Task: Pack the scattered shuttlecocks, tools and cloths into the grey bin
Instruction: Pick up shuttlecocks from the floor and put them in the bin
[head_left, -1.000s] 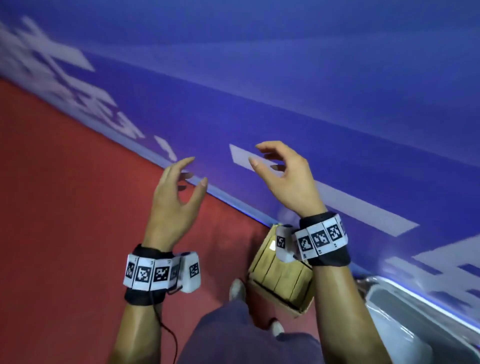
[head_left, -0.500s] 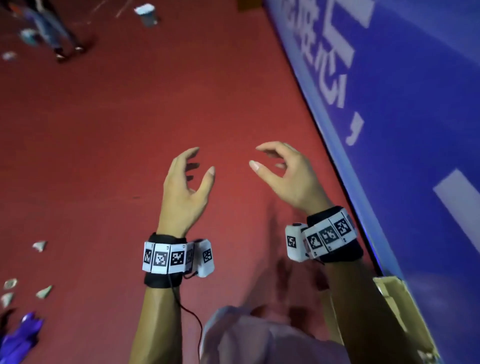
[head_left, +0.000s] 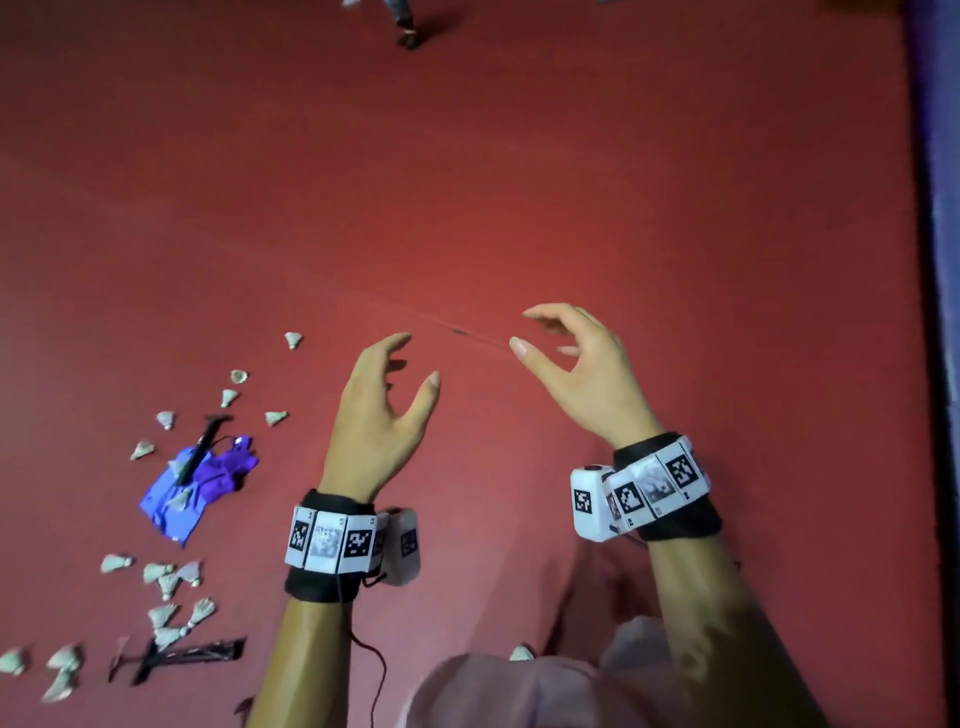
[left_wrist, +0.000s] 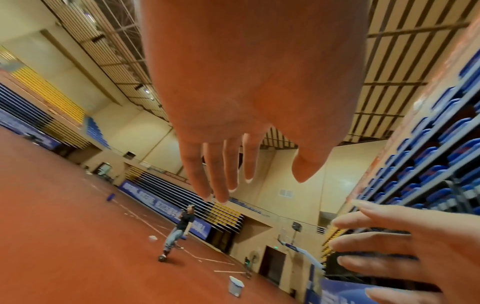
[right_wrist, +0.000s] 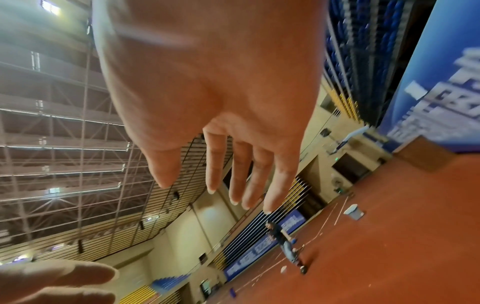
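Two empty hands raised over a red floor, the clutter off to the left.
Left hand (head_left: 382, 415) and right hand (head_left: 582, 371) hang loosely apart; shuttlecocks (head_left: 171, 577), blue cloth (head_left: 197, 483) and a dark tool (head_left: 205, 441) lie left, nearer the left hand.

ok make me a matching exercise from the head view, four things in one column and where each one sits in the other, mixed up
Things:
1. blue cloth
2. black pump
3. left hand
4. blue wall

Places:
A. far right edge of the view
B. raised in the air, holding nothing
C. flat on the red floor, among shuttlecocks
D. lying partly over a cloth

Pairs: 1-C, 2-D, 3-B, 4-A
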